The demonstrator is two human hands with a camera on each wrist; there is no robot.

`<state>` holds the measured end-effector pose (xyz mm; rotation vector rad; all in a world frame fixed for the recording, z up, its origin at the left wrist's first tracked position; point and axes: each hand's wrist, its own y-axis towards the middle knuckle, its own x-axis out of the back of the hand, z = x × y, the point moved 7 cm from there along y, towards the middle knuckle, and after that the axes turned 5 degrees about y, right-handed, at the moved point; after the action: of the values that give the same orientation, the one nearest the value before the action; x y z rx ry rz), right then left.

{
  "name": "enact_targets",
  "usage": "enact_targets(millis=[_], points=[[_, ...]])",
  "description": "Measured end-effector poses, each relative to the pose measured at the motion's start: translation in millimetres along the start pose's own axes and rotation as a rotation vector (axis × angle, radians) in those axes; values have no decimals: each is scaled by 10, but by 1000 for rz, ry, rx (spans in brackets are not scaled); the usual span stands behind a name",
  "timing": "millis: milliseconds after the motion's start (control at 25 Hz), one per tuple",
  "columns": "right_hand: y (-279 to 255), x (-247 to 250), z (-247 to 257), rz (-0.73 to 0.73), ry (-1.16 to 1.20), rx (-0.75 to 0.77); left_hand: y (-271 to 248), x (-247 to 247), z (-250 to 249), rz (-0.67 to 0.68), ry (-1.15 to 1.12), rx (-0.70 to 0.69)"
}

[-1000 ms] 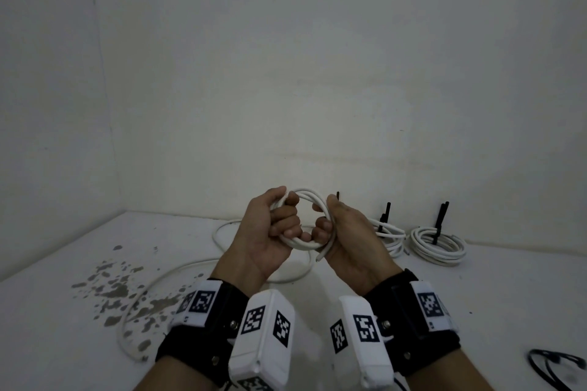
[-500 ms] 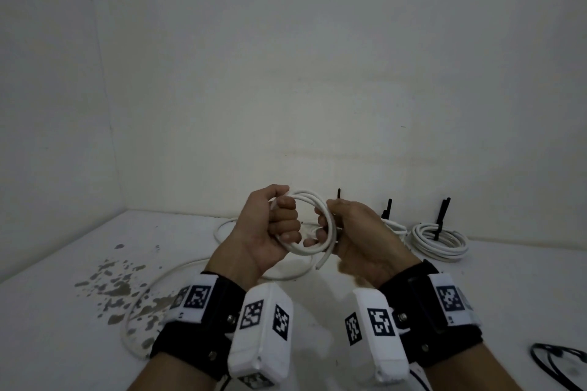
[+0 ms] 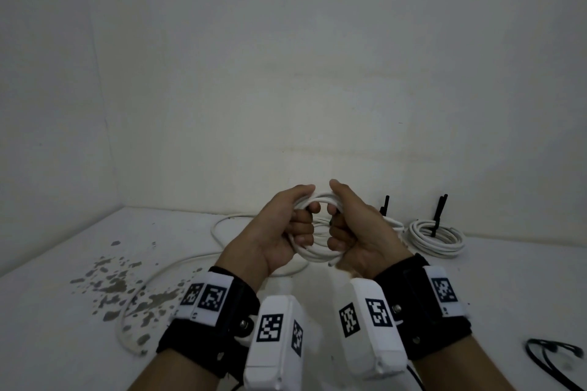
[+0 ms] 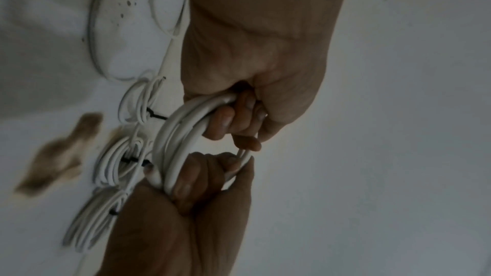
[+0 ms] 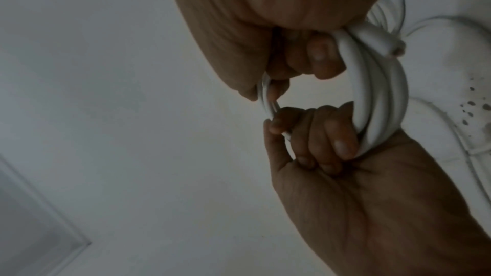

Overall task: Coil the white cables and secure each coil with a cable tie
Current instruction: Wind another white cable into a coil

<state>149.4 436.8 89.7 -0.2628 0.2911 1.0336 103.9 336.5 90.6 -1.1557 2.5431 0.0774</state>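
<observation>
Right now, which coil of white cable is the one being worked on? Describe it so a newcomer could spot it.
Start at the white table against the wall. Above its middle, the left hand and right hand grip a small white coil. Unlike the tied coil resting by the wall, it shows no black tie.

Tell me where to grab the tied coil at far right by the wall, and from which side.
Take the tied coil by its near arc, coming from above and the front. It lies flat on the table, its black tie stands up at the far side, and the near loops look bare, so fingers can likely close around them.
</observation>
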Motion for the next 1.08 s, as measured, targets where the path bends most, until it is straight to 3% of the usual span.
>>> enact_targets(millis=[160, 280, 400, 520, 640, 1080], points=[[-37, -47, 59, 39, -46, 35, -8, 34, 5, -14, -89, 25], [-92, -97, 133, 180, -75, 83, 8, 124, -33, -61, -136, 10], [-167, -99, 258, 318, -329, 191, 30, 235, -108, -121, -147, -27], [-172, -12, 295, 292, -598, 243, 30, 278, -104, -154, -106, -45], [-184, 34, 313, 286, -702, 234, 44, 310, -90, -166, -118, -41], [-242, -16, 455, 214, -223, 190, 17, 338, -192, -143, -99, -83]])
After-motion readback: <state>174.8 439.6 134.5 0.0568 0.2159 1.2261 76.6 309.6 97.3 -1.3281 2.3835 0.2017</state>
